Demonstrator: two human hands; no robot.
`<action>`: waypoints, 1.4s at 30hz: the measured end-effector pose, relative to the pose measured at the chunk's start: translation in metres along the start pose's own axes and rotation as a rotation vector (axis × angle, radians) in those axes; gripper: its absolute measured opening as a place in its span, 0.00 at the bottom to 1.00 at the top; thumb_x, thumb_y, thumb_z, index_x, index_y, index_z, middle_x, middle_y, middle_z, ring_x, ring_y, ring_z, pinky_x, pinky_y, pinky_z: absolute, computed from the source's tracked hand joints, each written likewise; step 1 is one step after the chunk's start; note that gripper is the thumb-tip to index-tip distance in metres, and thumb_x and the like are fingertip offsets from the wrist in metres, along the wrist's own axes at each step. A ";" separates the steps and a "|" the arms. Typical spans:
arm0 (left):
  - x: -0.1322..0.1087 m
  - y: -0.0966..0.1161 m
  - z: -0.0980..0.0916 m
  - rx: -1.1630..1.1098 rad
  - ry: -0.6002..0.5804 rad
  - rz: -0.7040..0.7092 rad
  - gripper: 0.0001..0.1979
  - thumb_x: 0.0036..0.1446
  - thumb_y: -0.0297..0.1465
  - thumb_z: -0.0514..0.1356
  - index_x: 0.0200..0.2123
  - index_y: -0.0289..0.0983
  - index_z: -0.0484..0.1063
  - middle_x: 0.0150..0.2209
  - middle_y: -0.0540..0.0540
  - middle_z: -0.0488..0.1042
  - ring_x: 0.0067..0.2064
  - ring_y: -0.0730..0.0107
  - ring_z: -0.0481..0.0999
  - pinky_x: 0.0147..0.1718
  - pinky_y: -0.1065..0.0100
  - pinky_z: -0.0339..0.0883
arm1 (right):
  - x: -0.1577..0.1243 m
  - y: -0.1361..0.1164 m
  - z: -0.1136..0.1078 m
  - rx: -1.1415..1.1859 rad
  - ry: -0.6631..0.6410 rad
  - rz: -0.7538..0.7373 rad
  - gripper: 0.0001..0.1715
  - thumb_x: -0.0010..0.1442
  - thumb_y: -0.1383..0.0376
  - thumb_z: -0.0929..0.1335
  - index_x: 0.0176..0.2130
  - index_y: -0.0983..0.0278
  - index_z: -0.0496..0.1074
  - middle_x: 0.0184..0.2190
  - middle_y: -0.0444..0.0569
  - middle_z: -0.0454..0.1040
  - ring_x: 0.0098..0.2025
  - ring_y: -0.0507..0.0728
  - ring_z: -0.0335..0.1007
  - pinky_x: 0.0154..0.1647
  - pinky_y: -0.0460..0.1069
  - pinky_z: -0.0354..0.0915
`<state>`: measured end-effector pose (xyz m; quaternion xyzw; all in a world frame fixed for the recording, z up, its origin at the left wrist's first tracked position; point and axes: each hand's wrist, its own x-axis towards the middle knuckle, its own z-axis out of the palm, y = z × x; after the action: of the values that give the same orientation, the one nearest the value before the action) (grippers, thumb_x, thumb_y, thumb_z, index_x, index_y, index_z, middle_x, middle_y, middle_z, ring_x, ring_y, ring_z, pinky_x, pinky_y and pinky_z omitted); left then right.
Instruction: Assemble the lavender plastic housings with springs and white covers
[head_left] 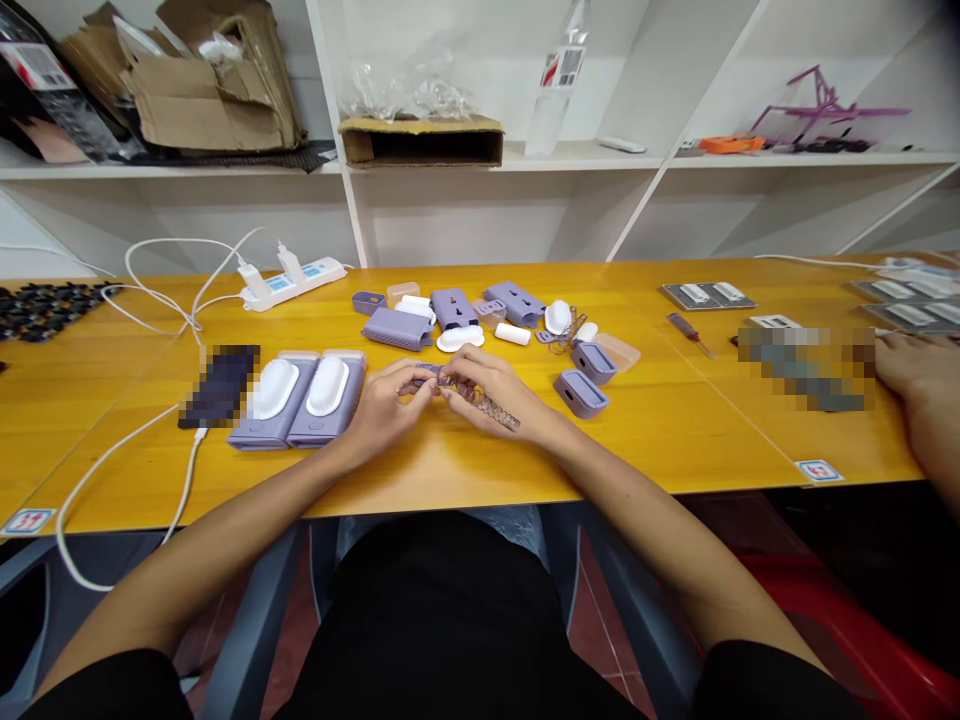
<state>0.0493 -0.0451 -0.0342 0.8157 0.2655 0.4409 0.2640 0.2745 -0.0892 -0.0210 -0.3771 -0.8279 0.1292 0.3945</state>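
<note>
My left hand [384, 408] is closed, pinching a small purple plastic piece [427, 369] over the table. My right hand [501, 385] meets it fingertip to fingertip, closed on a dark coil spring [499, 412] whose loose end trails under the palm. The exact joint between spring and piece is hidden by the fingers. Left of my hands, two purple cases with white oval tops [328, 388] lie side by side. Beyond the hands are several purple housings [454, 309], a white oval part [460, 339], a white cylinder [512, 334] and more springs [564, 335].
Two purple end caps [581, 393] stand right of my hands. A phone [219, 387] with a white cable lies at the left, before a power strip [294, 284]. Farther right are a screwdriver [690, 333] and another person's hand [919, 385]. White shelves [480, 215] rise behind the table.
</note>
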 end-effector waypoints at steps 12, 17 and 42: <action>-0.004 -0.006 0.000 -0.137 -0.010 -0.043 0.20 0.72 0.35 0.64 0.64 0.35 0.74 0.47 0.39 0.87 0.47 0.61 0.90 0.52 0.62 0.83 | 0.007 0.007 0.002 0.548 0.125 0.308 0.14 0.67 0.54 0.76 0.47 0.60 0.81 0.36 0.47 0.81 0.34 0.56 0.77 0.37 0.53 0.72; -0.004 -0.001 -0.002 -0.001 0.030 0.047 0.23 0.71 0.33 0.65 0.66 0.37 0.74 0.51 0.38 0.85 0.45 0.64 0.87 0.51 0.63 0.82 | 0.009 0.002 -0.001 0.714 0.081 0.361 0.17 0.65 0.52 0.79 0.45 0.61 0.81 0.29 0.44 0.81 0.30 0.55 0.76 0.37 0.53 0.72; 0.002 0.007 -0.010 0.029 -0.019 0.161 0.18 0.73 0.34 0.66 0.63 0.41 0.77 0.57 0.39 0.83 0.52 0.63 0.83 0.48 0.66 0.77 | 0.010 -0.001 -0.002 0.964 0.104 0.388 0.12 0.58 0.58 0.82 0.41 0.60 0.88 0.42 0.48 0.77 0.36 0.54 0.72 0.34 0.51 0.71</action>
<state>0.0428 -0.0465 -0.0238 0.8423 0.2029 0.4492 0.2181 0.2716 -0.0832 -0.0133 -0.3050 -0.5688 0.5474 0.5328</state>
